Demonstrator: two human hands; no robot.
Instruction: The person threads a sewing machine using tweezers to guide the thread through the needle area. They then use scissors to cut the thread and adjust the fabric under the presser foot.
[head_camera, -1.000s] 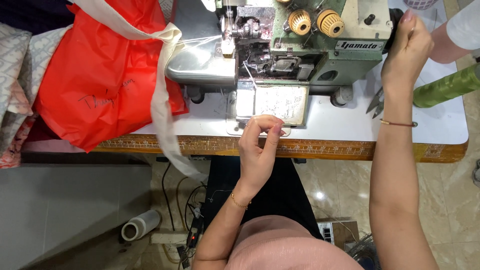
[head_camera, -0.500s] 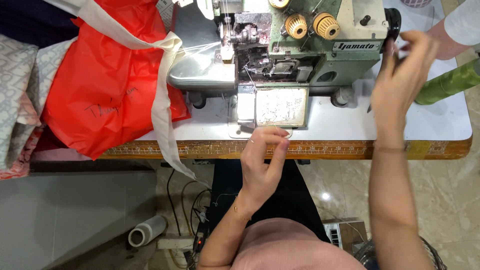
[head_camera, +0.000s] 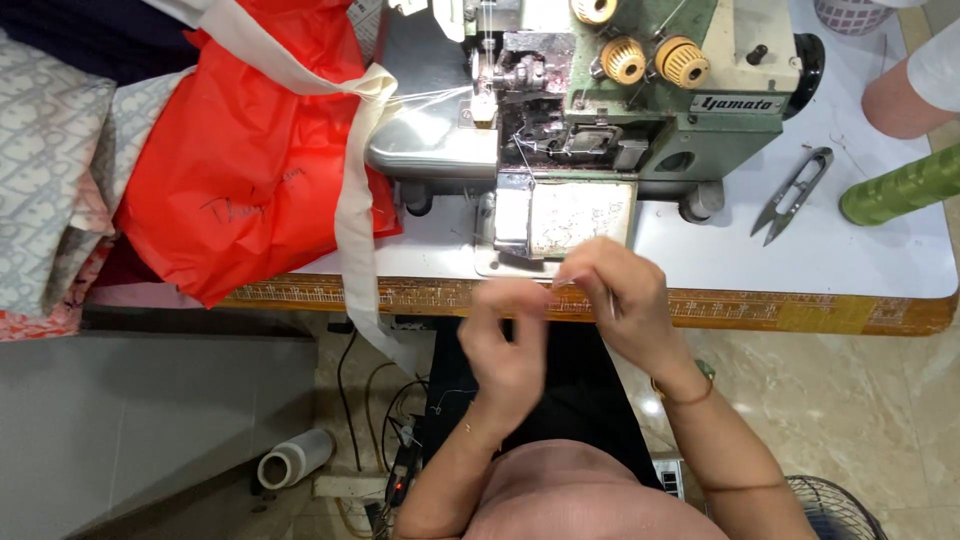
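My left hand (head_camera: 505, 345) and my right hand (head_camera: 615, 295) are close together just in front of the table's front edge (head_camera: 800, 312), below the green overlock sewing machine (head_camera: 640, 90). Both are blurred by motion. The left thumb and fingers are pinched on a fine pale thread that is barely visible. My right hand's fingers are curled and pinched beside them; what they hold is not clear. Neither hand touches the machine.
Thread snips (head_camera: 792, 195) and a green thread cone (head_camera: 900, 188) lie on the white tabletop at the right. An orange plastic bag (head_camera: 240, 160), a cream fabric strip (head_camera: 352, 230) and patterned cloth (head_camera: 50, 170) fill the left. Another person's arm (head_camera: 905, 95) is at the far right.
My right hand left the machine's right side and came down to meet the left hand at the table's front edge, uncovering the snips. The left hand dropped slightly toward me.
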